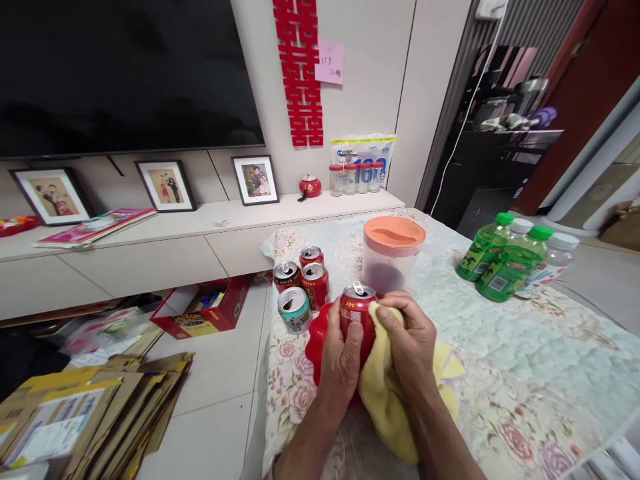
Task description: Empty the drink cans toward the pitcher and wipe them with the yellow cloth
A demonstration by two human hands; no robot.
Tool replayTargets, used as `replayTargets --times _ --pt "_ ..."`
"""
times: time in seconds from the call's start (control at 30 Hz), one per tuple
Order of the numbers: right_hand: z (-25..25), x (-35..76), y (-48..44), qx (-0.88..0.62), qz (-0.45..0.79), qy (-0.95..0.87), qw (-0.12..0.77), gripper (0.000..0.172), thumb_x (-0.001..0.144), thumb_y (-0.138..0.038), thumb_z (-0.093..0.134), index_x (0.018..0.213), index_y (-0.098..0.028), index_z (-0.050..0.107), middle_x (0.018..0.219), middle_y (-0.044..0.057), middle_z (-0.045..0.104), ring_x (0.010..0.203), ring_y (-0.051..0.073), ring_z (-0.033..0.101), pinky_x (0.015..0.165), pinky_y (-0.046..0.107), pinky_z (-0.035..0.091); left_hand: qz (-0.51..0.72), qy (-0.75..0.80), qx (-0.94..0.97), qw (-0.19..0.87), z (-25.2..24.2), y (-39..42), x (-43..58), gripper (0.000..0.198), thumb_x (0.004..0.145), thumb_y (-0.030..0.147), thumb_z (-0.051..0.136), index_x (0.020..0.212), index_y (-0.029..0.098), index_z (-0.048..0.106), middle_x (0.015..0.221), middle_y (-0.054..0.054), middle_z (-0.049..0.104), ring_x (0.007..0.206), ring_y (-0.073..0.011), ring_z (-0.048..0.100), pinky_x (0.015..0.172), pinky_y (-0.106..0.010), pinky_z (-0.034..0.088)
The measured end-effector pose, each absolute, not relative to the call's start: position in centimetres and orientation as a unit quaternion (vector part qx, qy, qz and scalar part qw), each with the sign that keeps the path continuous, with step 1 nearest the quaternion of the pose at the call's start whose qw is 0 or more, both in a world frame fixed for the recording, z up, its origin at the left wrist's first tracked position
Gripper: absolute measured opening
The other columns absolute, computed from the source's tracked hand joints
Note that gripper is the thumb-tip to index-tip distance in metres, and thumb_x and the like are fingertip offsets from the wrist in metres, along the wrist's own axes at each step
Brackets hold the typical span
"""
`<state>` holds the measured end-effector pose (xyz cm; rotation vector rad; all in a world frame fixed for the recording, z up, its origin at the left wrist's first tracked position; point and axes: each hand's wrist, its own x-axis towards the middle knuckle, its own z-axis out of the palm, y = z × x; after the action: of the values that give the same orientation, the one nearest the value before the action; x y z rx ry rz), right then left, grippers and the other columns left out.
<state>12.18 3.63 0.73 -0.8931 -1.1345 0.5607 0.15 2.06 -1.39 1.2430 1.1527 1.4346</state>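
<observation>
My left hand (343, 363) is wrapped round a red drink can (356, 308), held upright with its opened top showing. Bunched in my right hand (410, 340) is a yellow cloth (383, 400), pressed against the can's right side and hanging down below. Under the can is a red dish with a scalloped rim (315, 343), partly hidden by my hands. Left of it stand several opened cans, among them a red can (315, 283) and a teal and silver can (295, 310). A clear container with an orange lid (394, 233) is just behind the held can.
Green bottles (513, 263) and white-capped bottles stand at the table's right. The table has a floral cover (500, 373). Behind is a low cabinet (200, 230) with framed photos and glass jars (350, 180). Flattened cardboard (100, 413) and a red box (200, 310) lie on the floor left.
</observation>
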Motion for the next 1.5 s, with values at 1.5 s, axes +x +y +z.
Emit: replayTargets --times 1.5 --pt "0.5 12.4 3.9 -0.404 0.246 -0.504 0.723 0.008 0.094 -0.026 0.079 0.088 -0.025 0.074 0.087 -0.004 0.069 0.084 0.013 0.064 0.08 0.026 0.049 0.571 0.496 0.507 0.414 -1.4 2.0 0.0 0.08 0.094 0.075 0.061 0.153 0.021 0.053 0.154 -0.018 0.069 0.136 -0.0372 0.069 0.111 -0.049 0.057"
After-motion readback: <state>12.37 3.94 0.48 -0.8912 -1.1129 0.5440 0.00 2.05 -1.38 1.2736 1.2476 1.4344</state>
